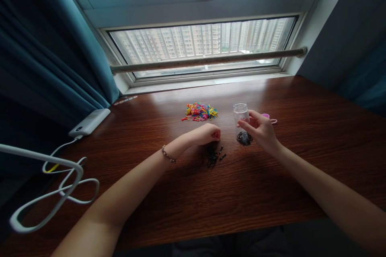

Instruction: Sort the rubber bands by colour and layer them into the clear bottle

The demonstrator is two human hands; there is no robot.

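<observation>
A clear jar (238, 122) stands upright on the wooden table, with black bands (244, 138) gathered at its bottom. My right hand (261, 130) is wrapped round the jar's right side, thumb in front. Just left of it, my left hand (208, 133) is closed, its fingers curled at the far edge of a small pile of black hair bands (212, 157). Whatever is in those fingers, if anything, is hidden. Beyond my left hand lies a heap of multicoloured hair bands (200, 111).
A pink lid (265, 116) with a loop lies behind my right hand. At the left, a white power bank (89, 122) sits by the blue curtain (99, 64), with a white cable (79, 172) looping forward. A metal rail (208, 61) crosses before the window.
</observation>
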